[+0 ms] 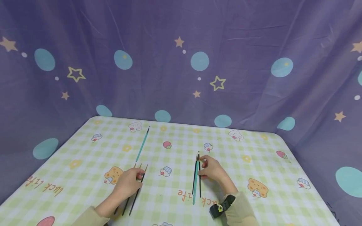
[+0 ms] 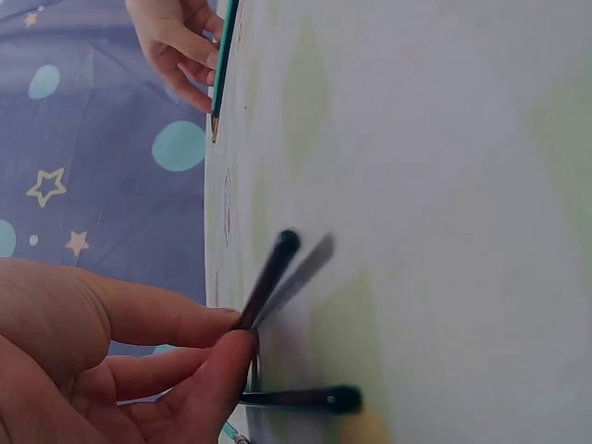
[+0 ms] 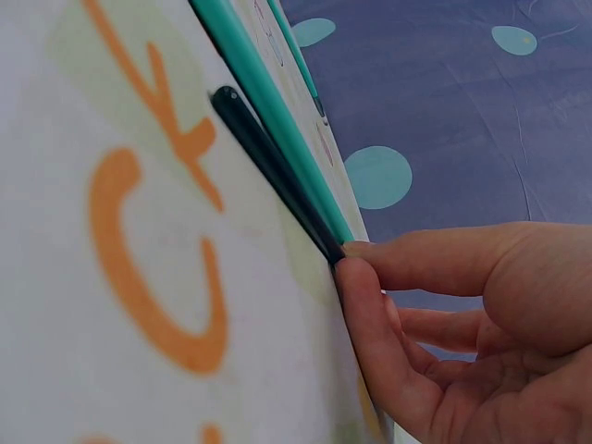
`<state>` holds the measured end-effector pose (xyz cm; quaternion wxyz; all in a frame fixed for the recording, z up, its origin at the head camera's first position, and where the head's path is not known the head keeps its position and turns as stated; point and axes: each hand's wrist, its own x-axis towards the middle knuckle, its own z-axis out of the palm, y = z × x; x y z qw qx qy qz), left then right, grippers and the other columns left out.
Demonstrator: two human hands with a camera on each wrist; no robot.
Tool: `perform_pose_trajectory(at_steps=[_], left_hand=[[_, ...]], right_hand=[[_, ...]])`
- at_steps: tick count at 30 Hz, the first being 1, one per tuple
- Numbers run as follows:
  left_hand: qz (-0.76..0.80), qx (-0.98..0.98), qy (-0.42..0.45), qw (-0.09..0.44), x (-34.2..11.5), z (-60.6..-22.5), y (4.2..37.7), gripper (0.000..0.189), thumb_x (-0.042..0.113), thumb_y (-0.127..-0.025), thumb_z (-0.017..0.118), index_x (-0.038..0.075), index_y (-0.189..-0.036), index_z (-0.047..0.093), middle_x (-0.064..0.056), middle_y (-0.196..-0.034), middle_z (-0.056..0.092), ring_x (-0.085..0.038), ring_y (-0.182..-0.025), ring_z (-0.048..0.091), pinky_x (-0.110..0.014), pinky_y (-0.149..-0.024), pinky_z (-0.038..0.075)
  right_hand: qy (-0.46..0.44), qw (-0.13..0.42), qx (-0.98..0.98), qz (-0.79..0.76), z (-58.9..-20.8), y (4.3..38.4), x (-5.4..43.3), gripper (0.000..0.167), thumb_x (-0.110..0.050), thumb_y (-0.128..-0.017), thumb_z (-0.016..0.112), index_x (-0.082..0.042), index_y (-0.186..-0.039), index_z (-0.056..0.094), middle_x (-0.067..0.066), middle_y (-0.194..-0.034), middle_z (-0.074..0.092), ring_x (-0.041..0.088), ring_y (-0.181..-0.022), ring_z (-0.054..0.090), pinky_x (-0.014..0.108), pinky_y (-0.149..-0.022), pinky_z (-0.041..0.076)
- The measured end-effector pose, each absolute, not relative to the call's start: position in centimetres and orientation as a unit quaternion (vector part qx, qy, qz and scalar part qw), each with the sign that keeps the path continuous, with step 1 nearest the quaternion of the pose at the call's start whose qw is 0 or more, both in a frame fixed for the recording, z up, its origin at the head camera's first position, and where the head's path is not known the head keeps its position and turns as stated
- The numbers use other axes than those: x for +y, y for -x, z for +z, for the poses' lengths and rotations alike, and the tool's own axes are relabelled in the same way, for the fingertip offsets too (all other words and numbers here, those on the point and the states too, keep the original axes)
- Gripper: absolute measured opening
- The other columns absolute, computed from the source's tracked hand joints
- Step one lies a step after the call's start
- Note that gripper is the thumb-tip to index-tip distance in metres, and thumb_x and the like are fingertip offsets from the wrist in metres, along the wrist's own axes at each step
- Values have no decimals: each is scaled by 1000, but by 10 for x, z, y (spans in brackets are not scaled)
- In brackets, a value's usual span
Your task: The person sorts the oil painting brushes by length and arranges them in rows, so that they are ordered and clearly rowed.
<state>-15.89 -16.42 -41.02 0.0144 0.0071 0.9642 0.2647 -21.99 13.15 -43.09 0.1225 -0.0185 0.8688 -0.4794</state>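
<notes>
My left hand (image 1: pixel 128 183) is over several slim black paintbrushes at the near left. Its thumb and forefinger pinch one black paintbrush (image 2: pixel 268 277), whose handle end shows in the left wrist view. Beside that, another black paintbrush (image 2: pixel 314 399) sticks out past the fingers. At right of centre, my right hand (image 1: pixel 213 171) pinches a black paintbrush (image 3: pixel 277 174) between thumb and forefinger. Close along it lies a teal paintbrush (image 1: pixel 195 185), with a second black paintbrush (image 1: pixel 193 180) on its left side. The fingers partly cover the brushes they hold.
A separate teal paintbrush (image 1: pixel 142 144) lies farther back on the left, bristles pointing away. The table has a green checked cloth (image 1: pixel 175 157) with cartoon prints. Behind it hangs a purple curtain (image 1: pixel 158 81). A black band (image 1: pixel 223 205) circles the right wrist.
</notes>
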Motion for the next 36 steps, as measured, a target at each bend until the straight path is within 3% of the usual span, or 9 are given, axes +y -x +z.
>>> perform_pose_trajectory(at_steps=[13,25,32,36], left_hand=[[285,958,-21,-4,-155,-406,161,27,-2,-69,59,0,-95,65,2,-65,51,-14,-56,42,-25,-52,32],[321,944,-66,-26,-124,-415,181,20,1,-71,65,3,-90,67,2,-69,57,-10,-62,48,-26,-57,41],[376,921,-105,15,-108,-419,194,21,1,-73,62,3,-94,65,3,-68,55,-8,-46,46,-22,-43,39],[401,908,-112,45,-97,-422,201,21,3,-76,63,3,-97,64,1,-70,56,-9,-46,49,-24,-42,42]], right_hand=[[19,123,871,-476,-431,219,131,56,3,-70,70,1,-121,48,9,-83,50,13,-55,55,26,-51,51],[22,124,870,-476,-430,219,131,57,3,-70,70,1,-122,47,10,-84,50,13,-55,56,26,-52,52],[21,124,870,-476,-430,220,132,57,2,-70,70,0,-122,47,10,-84,50,13,-55,56,26,-52,52],[21,124,870,-477,-430,220,131,58,3,-70,70,0,-123,47,9,-84,50,13,-56,56,26,-52,52]])
